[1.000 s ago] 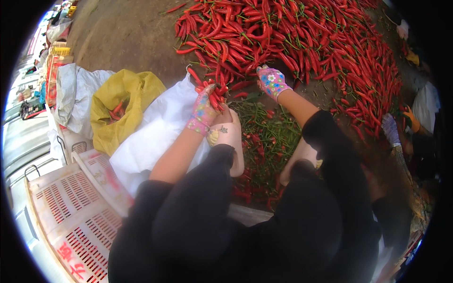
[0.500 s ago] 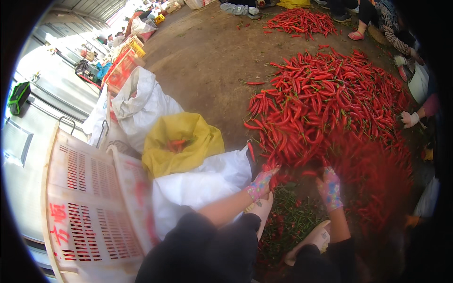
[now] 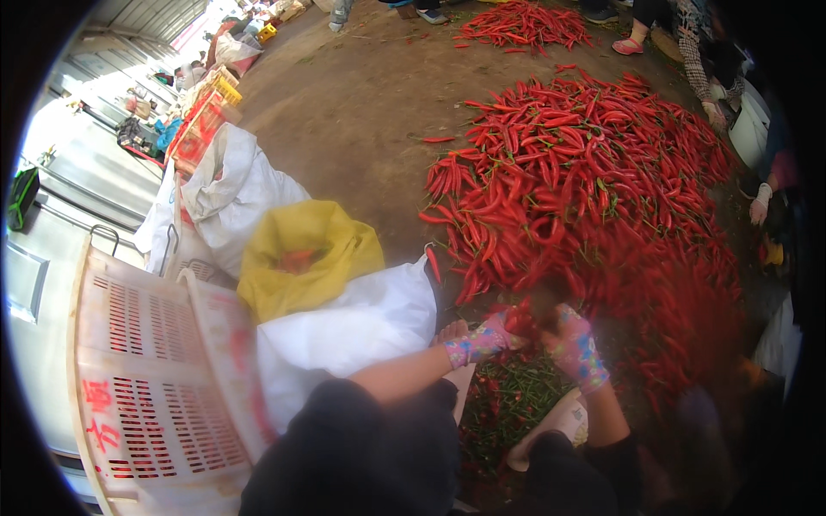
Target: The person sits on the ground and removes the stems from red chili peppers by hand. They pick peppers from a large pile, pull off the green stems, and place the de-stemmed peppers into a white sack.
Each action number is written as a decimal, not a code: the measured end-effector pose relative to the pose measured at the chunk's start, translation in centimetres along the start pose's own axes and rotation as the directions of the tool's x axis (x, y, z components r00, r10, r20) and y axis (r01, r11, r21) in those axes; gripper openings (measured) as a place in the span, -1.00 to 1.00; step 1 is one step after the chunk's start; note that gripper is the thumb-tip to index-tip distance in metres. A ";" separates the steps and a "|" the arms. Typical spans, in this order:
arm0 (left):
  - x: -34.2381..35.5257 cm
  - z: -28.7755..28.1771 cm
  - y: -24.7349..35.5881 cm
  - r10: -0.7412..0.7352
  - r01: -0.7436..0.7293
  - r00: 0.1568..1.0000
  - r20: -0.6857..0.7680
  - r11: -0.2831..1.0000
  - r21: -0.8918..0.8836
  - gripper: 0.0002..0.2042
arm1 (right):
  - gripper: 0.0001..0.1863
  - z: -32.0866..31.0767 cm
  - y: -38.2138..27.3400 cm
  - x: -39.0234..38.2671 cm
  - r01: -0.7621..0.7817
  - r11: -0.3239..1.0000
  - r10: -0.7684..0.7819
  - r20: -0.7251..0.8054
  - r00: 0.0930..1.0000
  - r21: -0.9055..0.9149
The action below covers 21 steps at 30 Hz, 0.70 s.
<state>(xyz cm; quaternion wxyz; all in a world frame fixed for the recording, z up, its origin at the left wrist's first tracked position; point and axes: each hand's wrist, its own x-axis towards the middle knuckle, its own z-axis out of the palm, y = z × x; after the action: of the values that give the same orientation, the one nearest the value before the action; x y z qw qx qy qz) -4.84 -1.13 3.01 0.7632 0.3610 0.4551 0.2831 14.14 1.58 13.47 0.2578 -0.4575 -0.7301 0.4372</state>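
Observation:
My left hand (image 3: pixel 484 339), in a pink flowered glove, is closed round a few red chili peppers (image 3: pixel 520 317). Close to its right is my right hand (image 3: pixel 571 346), gloved alike, with its fingers bent toward those peppers; a dark blur over the fingertips hides whether anything is in them. Just beyond both hands spreads a big heap of red chili peppers (image 3: pixel 585 163). Between my feet, under the hands, lies a pile of green stems (image 3: pixel 516 396) with bits of red in it.
To my left stand a white plastic sack (image 3: pixel 353 322), an open yellow sack (image 3: pixel 357 249) with red peppers inside, another white sack (image 3: pixel 249 202) and pale slotted crates (image 3: pixel 138 378). A smaller pepper heap (image 3: pixel 525 24) lies farther off. Other people's hands (image 3: pixel 761 206) work at the right.
My right hand has moved left and nearer to me, away from the heap's edge and close to my left hand. The left hand keeps its peppers. The whole view has shifted slightly.

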 end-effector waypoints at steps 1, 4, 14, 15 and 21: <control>0.4 -0.4 -0.2 -0.047 0.050 0.993 0.109 0.998 -0.025 -0.52 | -0.80 -0.1 0.0 0.0 -0.023 1.000 0.023 0.013 1.000 0.019; 0.3 -1.1 0.0 -0.054 0.102 0.926 0.374 0.989 -0.110 -0.38 | -0.80 -0.8 -0.4 0.2 -0.126 0.985 0.103 0.176 0.979 0.121; -0.7 -0.9 3.3 -0.211 0.180 0.951 0.224 0.972 0.150 -0.44 | -0.75 -0.6 1.6 0.4 0.221 0.973 -0.185 0.333 0.924 -0.073; -0.5 -1.0 3.0 -0.237 0.219 0.941 0.241 0.971 0.100 -0.43 | -0.76 -0.3 2.2 0.0 0.208 0.975 -0.179 0.283 0.942 -0.076; -0.2 -1.1 1.6 -0.105 0.137 0.982 0.156 0.969 -0.207 -0.54 | -0.79 -0.3 4.0 -1.8 -0.014 1.000 0.015 0.050 0.999 -0.005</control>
<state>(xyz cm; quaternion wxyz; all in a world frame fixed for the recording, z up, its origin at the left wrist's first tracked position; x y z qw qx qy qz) -6.11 0.00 4.06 0.8448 0.2664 0.3864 0.2570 16.96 0.90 10.22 0.2353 -0.4525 -0.7341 0.4484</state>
